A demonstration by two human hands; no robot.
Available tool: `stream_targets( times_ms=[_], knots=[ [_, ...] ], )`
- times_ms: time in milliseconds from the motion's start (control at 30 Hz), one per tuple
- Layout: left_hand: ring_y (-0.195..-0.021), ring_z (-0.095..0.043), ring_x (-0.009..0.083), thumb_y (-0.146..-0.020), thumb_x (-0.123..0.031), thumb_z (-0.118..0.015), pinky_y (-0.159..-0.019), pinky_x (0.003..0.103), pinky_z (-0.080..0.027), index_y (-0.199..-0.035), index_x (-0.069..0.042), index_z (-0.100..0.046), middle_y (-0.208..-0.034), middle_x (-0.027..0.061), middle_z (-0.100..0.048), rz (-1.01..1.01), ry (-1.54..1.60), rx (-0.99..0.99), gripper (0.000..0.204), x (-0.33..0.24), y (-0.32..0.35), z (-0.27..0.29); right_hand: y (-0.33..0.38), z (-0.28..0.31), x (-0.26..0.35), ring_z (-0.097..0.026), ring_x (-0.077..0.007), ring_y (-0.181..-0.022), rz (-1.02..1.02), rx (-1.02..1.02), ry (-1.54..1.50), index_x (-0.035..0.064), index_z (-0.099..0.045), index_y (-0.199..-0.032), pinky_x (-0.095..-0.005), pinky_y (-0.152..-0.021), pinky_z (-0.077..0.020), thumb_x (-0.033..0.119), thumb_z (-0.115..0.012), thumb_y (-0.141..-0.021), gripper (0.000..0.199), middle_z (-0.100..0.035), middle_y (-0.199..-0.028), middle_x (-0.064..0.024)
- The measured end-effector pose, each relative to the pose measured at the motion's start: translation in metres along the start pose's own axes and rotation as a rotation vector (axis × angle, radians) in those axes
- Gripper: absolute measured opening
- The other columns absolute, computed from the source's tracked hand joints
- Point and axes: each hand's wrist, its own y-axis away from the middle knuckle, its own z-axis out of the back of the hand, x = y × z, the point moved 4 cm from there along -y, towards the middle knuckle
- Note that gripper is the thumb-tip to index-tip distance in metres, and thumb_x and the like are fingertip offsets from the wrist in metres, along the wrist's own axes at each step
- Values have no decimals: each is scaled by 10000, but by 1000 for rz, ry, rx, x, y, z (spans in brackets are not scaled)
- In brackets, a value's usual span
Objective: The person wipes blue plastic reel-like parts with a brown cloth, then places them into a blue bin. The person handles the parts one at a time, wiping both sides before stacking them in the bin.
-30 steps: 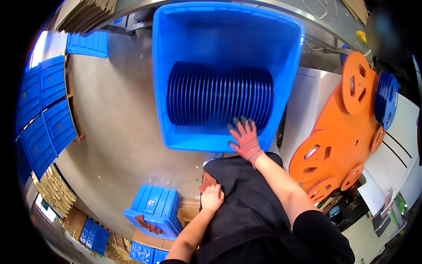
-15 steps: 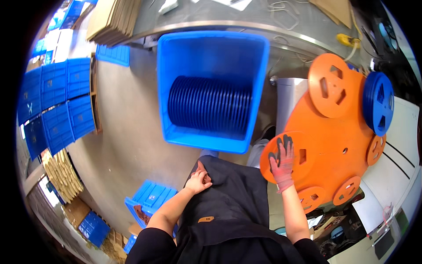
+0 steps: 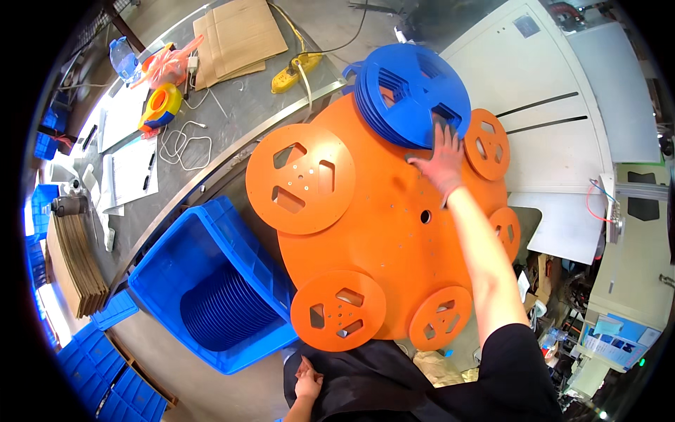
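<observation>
1. Stack of blue discs (image 3: 415,90) is seated at the far edge of the large orange plate (image 3: 394,239); cutouts are visible in the top disc.
2. R hand (image 3: 444,160), gloved in red & dark grey, is held open, w/ thumb spread & fingers extended; fingertips are laid over the near edge of the stack, by a cutout.
3. L hand (image 3: 307,385) is placed low in view, against the black apron (image 3: 351,373); fingers are curled, but whether anything is grasped can't be told.
4. Smaller orange discs, e.g. the upper-left orange disc (image 3: 309,190), are spaced around the plate; each is pierced w/ cutouts.
5. Blue bin (image 3: 190,243) is positioned L of the plate; a row of dark-blue discs (image 3: 225,309) is contained in it, set on edge.
6. Grey table (image 3: 249,105) is located beyond the bin; cardboard sheets (image 3: 239,35), a yellow power strip (image 3: 295,74), a white cable (image 3: 184,149) & a yellow tape dispenser (image 3: 162,105) are supported on it.
7. White panel (image 3: 548,155), w/ 2 dark slots, is sited R of the stack.
</observation>
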Motion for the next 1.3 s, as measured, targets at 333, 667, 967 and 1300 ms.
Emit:
stream_targets(
  times_ms=[333,667,967,1300],
  knots=[
    [-990,-630,353,-789,-305,-691,-862,450,-492,-970,-128,-654,-1054,158,-666,63,191,-103,257,-35,12,4,-69,-8,-19,-221,-319,-1430,271,563,521,89,-312,-1467,-565,-1148,-130,584,-741,-687,1018,-316,-1522,-97],
    [-991,-635,320,-786,-310,-687,-877,420,-491,-1003,-145,-672,-1024,126,-682,70,171,-103,273,-41,4,-6,-107,-30,-14,-676,-286,-912,262,856,277,17,-689,-1031,-411,-804,-553,380,-773,-688,506,-680,-1065,-159],
    [-1001,-636,301,-769,-288,-702,-876,425,-500,-986,-144,-671,-1042,116,-677,60,181,-107,262,-43,11,5,-63,-34,15,-670,-276,-744,308,898,-104,-25,-618,-1050,-362,-684,-568,326,-798,-694,531,-678,-880,-141],
    [-971,-642,314,-777,-274,-703,-849,425,-505,-973,-142,-675,-1012,122,-681,-30,199,-210,238,-19,23,25,29,-69,49,-677,-300,-844,273,846,-178,-60,-662,-913,-381,-752,-537,398,-769,-718,509,-684,-889,-210]
  ],
)
